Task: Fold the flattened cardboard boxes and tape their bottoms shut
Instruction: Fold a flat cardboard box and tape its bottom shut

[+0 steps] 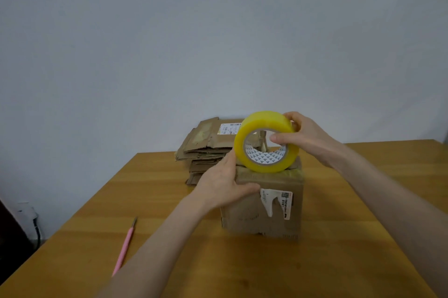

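A folded-up cardboard box (264, 210) stands in the middle of the wooden table, a torn white label on its near face. A yellow roll of tape (264, 140) stands on edge on the box's top. My right hand (305, 137) grips the roll, thumb through its core and fingers over the rim. My left hand (223, 183) clasps the box's upper left corner, thumb pressed on the near face. Behind the box lies a stack of flattened cardboard boxes (208, 145).
A pink craft knife (124, 246) lies on the wooden table (363, 249) to the left of my left forearm. The table's far edge meets a plain grey wall. A dark cable and objects sit on the floor at the far left.
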